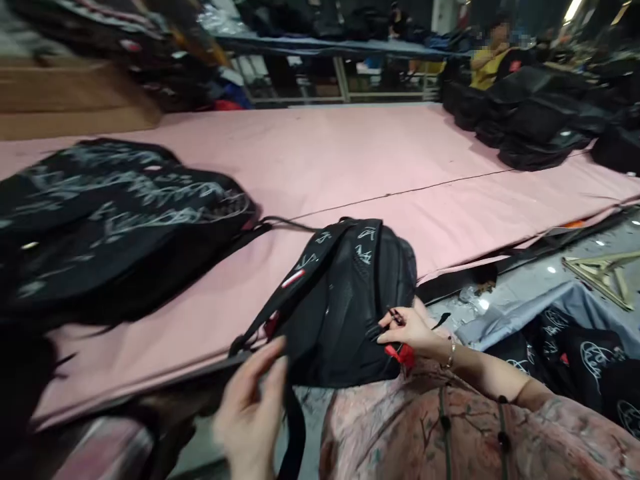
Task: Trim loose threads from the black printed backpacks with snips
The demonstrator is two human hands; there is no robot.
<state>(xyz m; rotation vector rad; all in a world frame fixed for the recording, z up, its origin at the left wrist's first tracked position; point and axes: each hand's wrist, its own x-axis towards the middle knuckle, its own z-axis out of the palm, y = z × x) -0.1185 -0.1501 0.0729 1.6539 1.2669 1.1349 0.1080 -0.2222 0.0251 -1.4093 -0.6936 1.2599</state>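
A black backpack lies at the near edge of the pink-covered table, shoulder straps facing up with white scribbled markings. My right hand is closed at its right side, beside a strap's black buckle. Held in those fingers is a small dark tool, with a red piece hanging under the hand; its kind is not clear. My left hand, blurred, is raised in front of the backpack's lower left corner. Its thumb and fingers are apart, and nothing shows between them.
To the left lies a larger black bag with white scribbles. More black bags are heaped at the far right. A cardboard box stands at the back left. Low on the right, a grey-lined container holds printed black pieces. A person is in the background.
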